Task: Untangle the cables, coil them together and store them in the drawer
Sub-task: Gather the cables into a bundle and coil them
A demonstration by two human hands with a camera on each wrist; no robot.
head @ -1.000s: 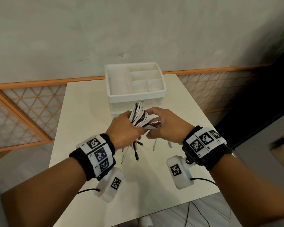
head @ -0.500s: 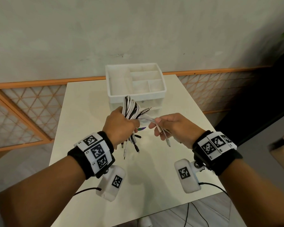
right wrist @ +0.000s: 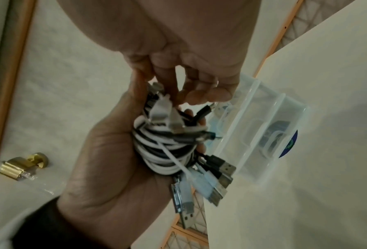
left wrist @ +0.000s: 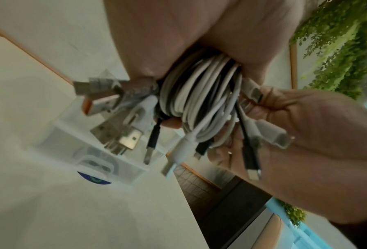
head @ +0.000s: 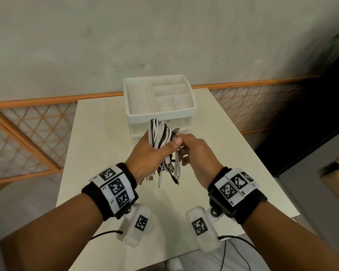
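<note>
While the left hand [head: 149, 151] clamps the upright cable bundle [head: 160, 133], the right hand [head: 196, 151] pinches loose ends beside it, drawer unit [head: 160, 112] just beyond.

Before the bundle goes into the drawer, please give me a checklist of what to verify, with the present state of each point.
1. Left hand grips the coiled cables: ok.
2. Right hand pinches the plug ends at the bundle: ok.
3. All plugs tucked in: not ok, several plugs hang loose below.
4. Drawer of the white organizer open: not ok, looks closed.
5. A hand free for the drawer: not ok.
</note>
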